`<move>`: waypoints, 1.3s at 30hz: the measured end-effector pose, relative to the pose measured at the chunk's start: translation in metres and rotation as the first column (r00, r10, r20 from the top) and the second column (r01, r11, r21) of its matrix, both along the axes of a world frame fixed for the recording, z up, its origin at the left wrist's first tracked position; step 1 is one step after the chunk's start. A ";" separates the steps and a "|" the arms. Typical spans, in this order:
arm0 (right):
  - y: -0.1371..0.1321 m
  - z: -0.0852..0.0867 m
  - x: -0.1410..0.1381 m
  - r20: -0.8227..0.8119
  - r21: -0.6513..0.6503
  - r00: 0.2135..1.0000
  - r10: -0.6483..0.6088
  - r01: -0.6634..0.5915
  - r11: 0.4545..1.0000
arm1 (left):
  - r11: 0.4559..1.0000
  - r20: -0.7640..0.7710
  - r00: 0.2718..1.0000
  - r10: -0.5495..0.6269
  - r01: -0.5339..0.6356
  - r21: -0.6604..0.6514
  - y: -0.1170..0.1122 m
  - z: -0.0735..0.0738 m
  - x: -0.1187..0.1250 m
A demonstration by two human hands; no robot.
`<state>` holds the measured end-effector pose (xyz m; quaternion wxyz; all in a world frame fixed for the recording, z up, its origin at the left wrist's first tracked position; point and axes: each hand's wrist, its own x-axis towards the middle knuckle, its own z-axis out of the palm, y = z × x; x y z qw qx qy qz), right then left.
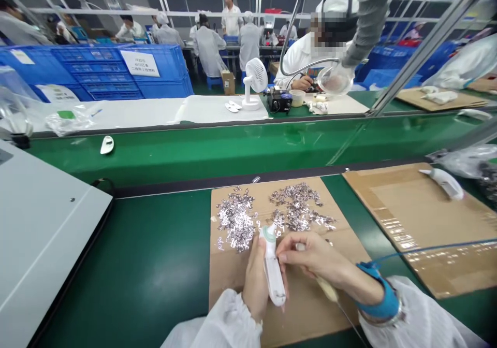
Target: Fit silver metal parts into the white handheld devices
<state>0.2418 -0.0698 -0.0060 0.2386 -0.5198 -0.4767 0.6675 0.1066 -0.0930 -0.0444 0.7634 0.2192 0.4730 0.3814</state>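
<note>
My left hand point(256, 278) is wrapped round a white ear thermometer point(275, 280) with a pale green collar and a narrow tip pointing away from me. A long recess shows along its upward face. The fingertips of my right hand point(310, 255) are pinched together at the thermometer's right edge; any small part between them is too small to make out. Tucked under that same hand is a tool with a cream handle point(328, 290) and a thin shaft running toward me. Just beyond the thermometer, small metal contact pieces lie in two heaps, a left heap point(236, 221) and a right heap point(298, 205).
Beneath my hands lies a cardboard sheet point(233, 280). Another cardboard sheet point(438, 223) at right bears a white thermometer body point(444, 182) and rows of metal pieces. A blue wrist strap point(378, 291) trails a cord rightward. A grey machine point(50, 234) stands left; a green conveyor point(194, 143) runs ahead, with a co-worker point(306, 53) beyond.
</note>
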 end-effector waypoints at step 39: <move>0.092 0.007 -0.027 0.747 0.461 0.665 -0.016 -0.500 0.733 | 0.994 0.357 0.934 0.001 0.038 -0.102 0.006 0.004 -0.005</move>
